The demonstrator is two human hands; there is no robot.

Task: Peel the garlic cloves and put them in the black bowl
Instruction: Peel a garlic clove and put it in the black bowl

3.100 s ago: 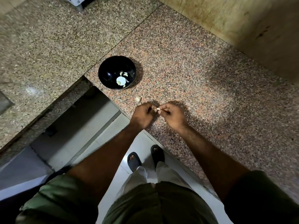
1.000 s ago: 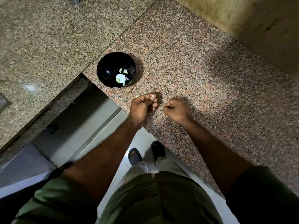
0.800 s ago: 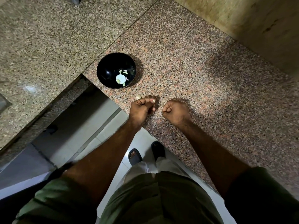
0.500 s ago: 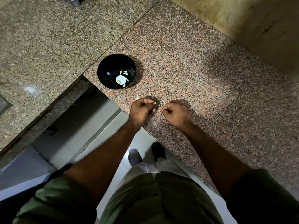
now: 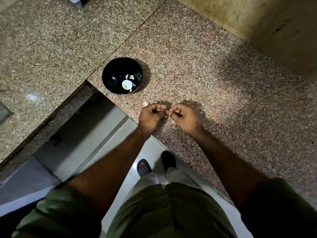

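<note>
The black bowl stands on the granite counter near its corner, with several pale peeled cloves inside. Below it, my left hand and my right hand meet over the counter's front edge. Both pinch a small garlic clove between their fingertips; the fingers hide most of it. An unpeeled clove lies on the counter just above my left hand. A small white bit of skin lies under my right hand.
The pinkish granite counter stretches right to a beige wall. A second, greyer slab joins it at the left. Below the counter's edge are floor tiles and my sandalled feet.
My hands were apart half a second ago, both curled; now they have come together and pinch the clove between them. The view has shifted slightly.
</note>
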